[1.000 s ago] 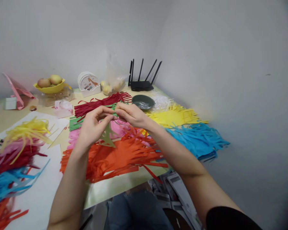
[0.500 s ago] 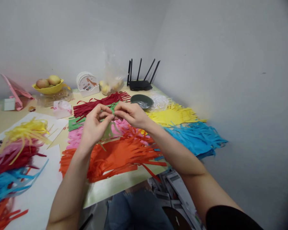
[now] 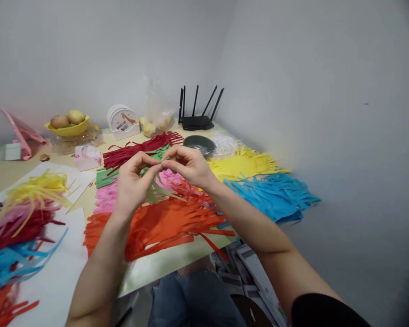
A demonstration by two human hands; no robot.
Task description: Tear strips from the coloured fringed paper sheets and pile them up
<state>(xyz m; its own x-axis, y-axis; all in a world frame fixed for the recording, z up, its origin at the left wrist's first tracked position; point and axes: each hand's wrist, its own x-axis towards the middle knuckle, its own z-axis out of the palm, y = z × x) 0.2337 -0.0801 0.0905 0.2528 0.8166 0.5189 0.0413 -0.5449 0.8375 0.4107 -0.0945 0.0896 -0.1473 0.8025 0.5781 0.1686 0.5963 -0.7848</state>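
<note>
My left hand point(image 3: 133, 180) and my right hand point(image 3: 190, 166) meet fingertip to fingertip above the middle of the table, both pinched on a pale green fringed strip point(image 3: 154, 193) that dangles below them. Under and around the hands lie stacks of fringed paper: dark red point(image 3: 136, 150) behind, green point(image 3: 105, 178) and pink point(image 3: 106, 198) to the left, and orange point(image 3: 167, 222) in front. Yellow fringe point(image 3: 245, 164) and blue fringe point(image 3: 272, 195) spread out to the right.
A dark green bowl point(image 3: 199, 144) and a black router point(image 3: 197, 121) stand at the back. Further left are a white giraffe-print holder point(image 3: 123, 121), a yellow fruit bowl point(image 3: 68, 129) and a pink stand point(image 3: 20, 132). Colored fringe bundles point(image 3: 23, 225) lie on white paper point(image 3: 64, 268) at the left.
The hands remain pinched together, with fingers slightly shifted. The dangling pale green strips have swung a little to the right. The whole view has moved slightly.
</note>
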